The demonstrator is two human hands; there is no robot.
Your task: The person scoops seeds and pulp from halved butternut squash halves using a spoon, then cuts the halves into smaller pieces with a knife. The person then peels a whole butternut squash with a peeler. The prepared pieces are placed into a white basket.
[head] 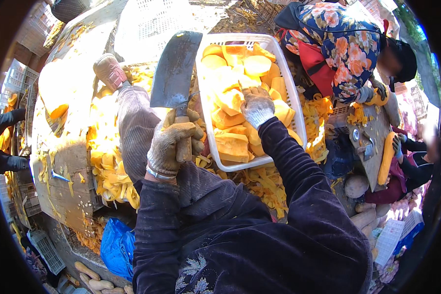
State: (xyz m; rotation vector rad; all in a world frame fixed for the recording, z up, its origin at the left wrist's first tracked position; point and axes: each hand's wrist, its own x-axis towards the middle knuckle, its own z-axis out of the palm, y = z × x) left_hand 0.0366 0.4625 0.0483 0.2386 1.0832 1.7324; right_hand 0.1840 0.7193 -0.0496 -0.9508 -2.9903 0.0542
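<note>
My left hand [174,141], in a soiled knit work glove, is closed around the wooden handle [184,147] of a cleaver. Its broad dark blade [177,70] points up and away from me, beside the crate's left wall. My right hand [258,103], gloved too, reaches into a white plastic crate [255,168] and rests against peeled orange squash pieces [230,147]. Its fingertips are partly hidden among the pieces, so a grip cannot be made out. Several thick chunks and rounds fill the crate, brightly sunlit in the middle.
Squash peelings [114,176] lie heaped around my legs. At left stands a wooden board [58,198] with a large squash piece [53,92] and a blue-white peeler [60,175]. A blue plastic bag [117,248] sits below. Co-workers handle squash at right; one wears a floral top [347,47].
</note>
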